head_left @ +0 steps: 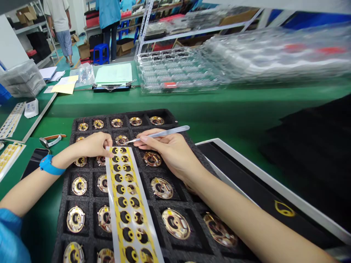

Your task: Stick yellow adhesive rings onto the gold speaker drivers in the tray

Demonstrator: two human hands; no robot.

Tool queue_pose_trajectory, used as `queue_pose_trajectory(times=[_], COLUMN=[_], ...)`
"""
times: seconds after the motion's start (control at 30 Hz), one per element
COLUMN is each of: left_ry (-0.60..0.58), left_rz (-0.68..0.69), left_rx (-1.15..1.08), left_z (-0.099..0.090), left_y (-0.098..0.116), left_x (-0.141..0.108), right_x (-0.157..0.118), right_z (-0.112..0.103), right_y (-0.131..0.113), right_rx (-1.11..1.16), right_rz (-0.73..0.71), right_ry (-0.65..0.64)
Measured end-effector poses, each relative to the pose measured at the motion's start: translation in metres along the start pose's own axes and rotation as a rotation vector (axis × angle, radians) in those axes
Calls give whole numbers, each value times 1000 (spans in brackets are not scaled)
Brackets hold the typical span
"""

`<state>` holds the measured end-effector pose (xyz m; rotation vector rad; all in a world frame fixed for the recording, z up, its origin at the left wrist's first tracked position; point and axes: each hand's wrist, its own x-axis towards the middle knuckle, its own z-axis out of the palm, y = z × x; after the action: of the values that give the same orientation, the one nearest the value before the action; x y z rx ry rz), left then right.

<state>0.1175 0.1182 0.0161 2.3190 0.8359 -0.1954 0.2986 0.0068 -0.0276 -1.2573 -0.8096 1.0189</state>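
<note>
A black foam tray (91,201) holds rows of round gold watch parts (161,188) in square compartments. Across it lies a long sticker sheet (128,204) with yellow film and round cut-outs. My left hand (95,145) pinches the top left corner of this sheet. In my right hand (167,146) is a pair of metal tweezers (170,131), held like a pen, its tip at a gold part (121,140) in the second row, just above the sheet's top edge. A blue band is around my left wrist.
Right of the tray lies a white-edged black panel (236,168) with a yellow mark. Clear plastic trays (175,71) and a clipboard (113,75) stand behind. At left are a watch (52,140), a dark phone (34,160) and another yellow sheet (9,157). Two people stand far back.
</note>
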Motion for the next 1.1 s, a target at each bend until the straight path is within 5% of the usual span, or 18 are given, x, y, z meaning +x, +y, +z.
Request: queue_pose_trajectory(times=[0.43,0.77,1.1], left_ry=[83,-48,-36], left_rz=[4,173,204], left_rx=[-199,-265,-294], left_z=[3,-2,3], left_y=[-28,-31,-33], left_x=[9,10,9], right_x=[-1,-3,-1], right_z=[1,17,13], right_y=[1,9,15], right_rx=[-75,-193,-212], right_rz=[-47,-92,-63], right_ry=[-41,-117,-97])
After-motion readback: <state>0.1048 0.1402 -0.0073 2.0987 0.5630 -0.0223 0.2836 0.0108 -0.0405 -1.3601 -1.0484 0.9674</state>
